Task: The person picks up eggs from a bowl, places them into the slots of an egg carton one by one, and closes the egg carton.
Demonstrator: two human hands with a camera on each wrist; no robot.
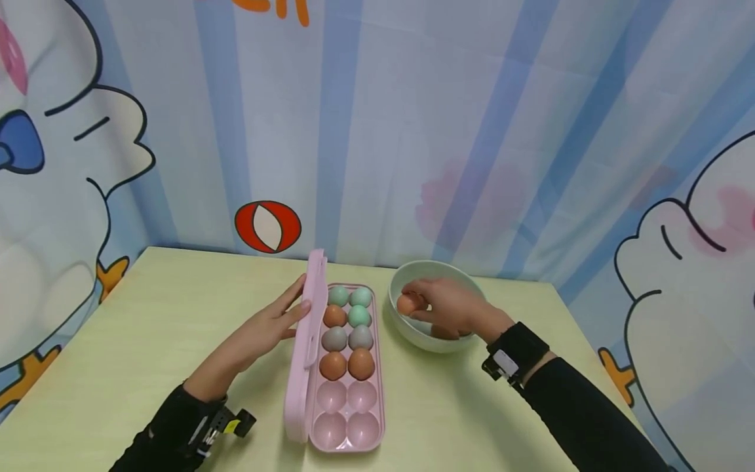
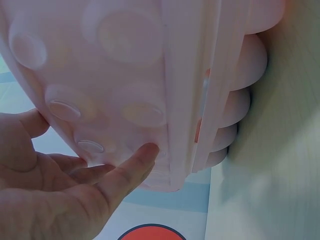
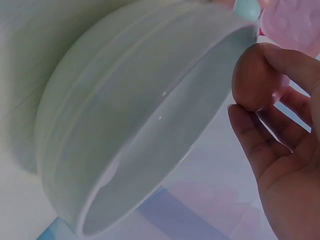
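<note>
A pink egg carton (image 1: 383, 419) lies open on the table, its lid (image 1: 301, 367) standing up along the left side. Green, grey and brown eggs fill the far cups; the nearest two rows of cups hold none. My left hand (image 1: 259, 335) grips the lid's far part, the thumb against its outer face and other fingers at the edge in the left wrist view. Between thumb and fingertips, my right hand (image 1: 451, 305) pinches a brown egg (image 3: 256, 77) over the pale green bowl (image 3: 100, 100). Another brown egg (image 1: 444, 332) shows inside the bowl, partly hidden by that hand.
The pale yellow table (image 1: 194, 288) ends at the back against a blue striped curtain (image 1: 377, 144) with cartoon figures. The bowl stands just right of the carton's far half, near the back edge.
</note>
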